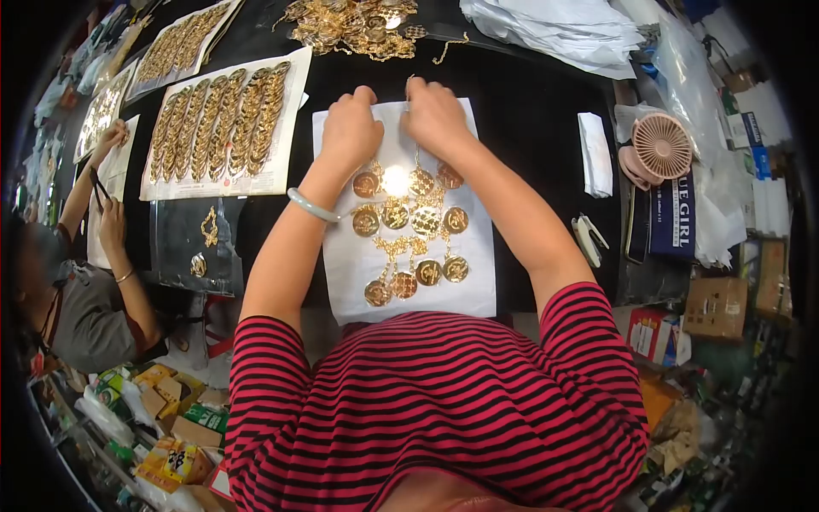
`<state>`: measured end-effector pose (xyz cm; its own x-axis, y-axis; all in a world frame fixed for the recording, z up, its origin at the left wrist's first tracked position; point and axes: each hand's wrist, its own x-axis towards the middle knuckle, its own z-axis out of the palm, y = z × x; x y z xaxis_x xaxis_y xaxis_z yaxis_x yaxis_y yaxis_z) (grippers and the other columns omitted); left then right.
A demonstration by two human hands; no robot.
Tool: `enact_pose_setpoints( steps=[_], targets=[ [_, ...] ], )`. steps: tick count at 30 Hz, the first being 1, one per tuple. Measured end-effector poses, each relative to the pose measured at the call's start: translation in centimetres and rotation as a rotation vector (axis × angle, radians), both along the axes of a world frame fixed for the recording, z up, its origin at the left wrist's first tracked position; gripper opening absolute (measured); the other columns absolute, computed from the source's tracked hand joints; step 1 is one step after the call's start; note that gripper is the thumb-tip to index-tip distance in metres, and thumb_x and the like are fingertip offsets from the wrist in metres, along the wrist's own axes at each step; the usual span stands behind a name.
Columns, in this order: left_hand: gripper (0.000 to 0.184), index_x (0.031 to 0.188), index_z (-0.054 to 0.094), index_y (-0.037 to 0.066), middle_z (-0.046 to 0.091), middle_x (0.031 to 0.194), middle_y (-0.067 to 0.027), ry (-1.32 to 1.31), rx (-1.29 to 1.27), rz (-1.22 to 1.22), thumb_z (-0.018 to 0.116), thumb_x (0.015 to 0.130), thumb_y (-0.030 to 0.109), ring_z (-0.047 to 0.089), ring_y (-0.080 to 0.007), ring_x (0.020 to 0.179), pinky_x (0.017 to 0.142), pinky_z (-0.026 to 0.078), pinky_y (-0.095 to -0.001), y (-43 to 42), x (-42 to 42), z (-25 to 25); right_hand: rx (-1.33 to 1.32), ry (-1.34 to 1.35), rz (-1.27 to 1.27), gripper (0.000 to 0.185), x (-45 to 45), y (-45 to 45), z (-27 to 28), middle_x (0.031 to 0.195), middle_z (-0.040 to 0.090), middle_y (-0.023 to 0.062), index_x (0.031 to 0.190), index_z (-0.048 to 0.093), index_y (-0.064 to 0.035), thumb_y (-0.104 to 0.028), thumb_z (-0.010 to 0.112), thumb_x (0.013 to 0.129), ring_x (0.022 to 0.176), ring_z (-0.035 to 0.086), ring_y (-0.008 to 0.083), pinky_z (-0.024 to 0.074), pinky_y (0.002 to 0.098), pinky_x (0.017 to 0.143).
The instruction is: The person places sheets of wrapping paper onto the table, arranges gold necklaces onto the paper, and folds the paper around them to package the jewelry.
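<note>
Several round gold medallions on chains, parts of gold necklaces (425,221), lie in rough rows on a white sheet of paper (348,286). At the sheet's upper left edge is my left hand (350,128), fingers curled in, with a pale bangle (312,206) on the wrist. My right hand (437,121) is at the upper right edge, its fingers pinched together. Gold chain runs up from the medallions beneath both hands, so each appears closed on a necklace chain; the fingertips are partly hidden.
Beyond my hands lies a heap of gold chains (363,27). To the left, rows of gold necklaces (223,119) lie on a card; a co-worker (90,316) sits there. A pink fan (661,147), a stapler (589,239) and folded white paper (595,155) are at the right.
</note>
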<state>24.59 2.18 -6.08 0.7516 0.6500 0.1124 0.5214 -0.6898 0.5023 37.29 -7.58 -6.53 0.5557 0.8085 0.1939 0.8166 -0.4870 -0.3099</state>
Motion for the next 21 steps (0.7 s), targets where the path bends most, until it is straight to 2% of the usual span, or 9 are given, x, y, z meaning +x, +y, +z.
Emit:
enact_pose_setpoints(
  steps=[2,4,5,8,9,13,16,20,21],
  targets=[
    [0.031,0.110,0.060,0.002,0.063,0.102,-0.0185,0.056,-0.027,-0.028,0.068,0.083,0.017,0.063,-0.0317,0.094,0.084,0.051,-0.0394,0.3,0.8,-0.2,0.073,0.154,0.067,0.026,0.8,-0.1,-0.3,0.095,0.066,0.0173,0.097,0.066,-0.0018,-0.023,0.064,0.082,0.087,0.065,0.0326,0.0508,0.0439,0.075],
    [0.033,0.114,0.059,0.003,0.065,0.096,-0.0134,-0.129,-0.337,-0.155,0.067,0.082,0.010,0.064,-0.0252,0.090,0.079,0.052,-0.0349,0.0,-0.1,1.1,0.224,0.458,0.215,0.023,1.4,-0.7,-0.1,0.093,0.068,0.0147,0.097,0.066,-0.0023,-0.019,0.063,0.082,0.085,0.066,0.0310,0.0514,0.0424,0.074],
    [0.035,0.116,0.058,0.003,0.065,0.094,-0.0108,-0.227,-0.490,-0.210,0.067,0.082,0.006,0.064,-0.0219,0.088,0.077,0.052,-0.0326,0.1,-0.5,1.5,0.225,0.459,0.218,0.023,1.6,-1.1,0.3,0.093,0.068,0.0147,0.097,0.066,-0.0023,-0.019,0.063,0.082,0.085,0.066,0.0310,0.0514,0.0424,0.074],
    [0.035,0.117,0.059,0.003,0.066,0.093,-0.0094,-0.419,-0.325,-0.293,0.065,0.083,0.004,0.064,-0.0203,0.086,0.078,0.052,-0.0309,-0.3,-2.0,0.8,0.357,0.921,0.411,0.014,1.3,-4.4,1.2,0.095,0.065,0.0116,0.095,0.065,-0.0014,-0.009,0.063,0.083,0.078,0.064,0.0180,0.0508,0.0268,0.072],
    [0.035,0.118,0.059,0.003,0.067,0.092,-0.0088,-0.516,-0.237,-0.338,0.065,0.084,0.003,0.064,-0.0195,0.084,0.078,0.052,-0.0300,-0.4,-2.4,0.6,0.353,0.929,0.403,0.014,1.2,-4.8,1.3,0.095,0.065,0.0116,0.095,0.065,-0.0014,-0.009,0.063,0.083,0.078,0.064,0.0180,0.0508,0.0268,0.072],
    [0.034,0.118,0.060,0.002,0.067,0.096,-0.0092,-0.458,-0.259,-0.170,0.063,0.084,0.003,0.065,-0.0201,0.085,0.080,0.052,-0.0302,-0.4,-3.3,-0.4,0.546,0.623,0.276,0.012,1.2,-5.5,2.2,0.092,0.065,0.0076,0.092,0.066,-0.0025,-0.007,0.064,0.082,0.078,0.061,0.0114,0.0501,0.0244,0.072],
    [0.032,0.116,0.061,0.002,0.066,0.100,-0.0103,-0.376,-0.274,-0.123,0.063,0.085,0.003,0.064,-0.0204,0.089,0.081,0.052,-0.0300,-0.6,-3.1,-0.5,0.349,0.549,0.097,0.012,0.8,-3.9,1.6,0.088,0.066,0.0095,0.087,0.065,-0.0029,-0.008,0.064,0.076,0.077,0.065,0.0210,0.0502,0.0311,0.070],
    [0.032,0.116,0.061,0.002,0.065,0.101,-0.0134,-0.331,-0.252,-0.102,0.062,0.083,0.003,0.064,-0.0241,0.090,0.082,0.052,-0.0320,-1.0,-1.9,-1.1,0.163,0.041,0.025,0.010,-1.1,-0.5,-0.3,0.087,0.065,0.0088,0.086,0.065,-0.0031,-0.007,0.064,0.076,0.076,0.062,0.0167,0.0497,0.0287,0.070],
    [0.033,0.116,0.061,0.002,0.064,0.100,-0.0147,-0.319,-0.244,-0.102,0.062,0.083,0.003,0.064,-0.0259,0.090,0.082,0.052,-0.0331,-1.1,-1.9,-1.4,0.170,0.038,0.026,0.010,-0.8,-0.5,-0.5,0.087,0.065,0.0088,0.086,0.065,-0.0031,-0.007,0.064,0.076,0.076,0.062,0.0167,0.0497,0.0287,0.070]
  ],
)
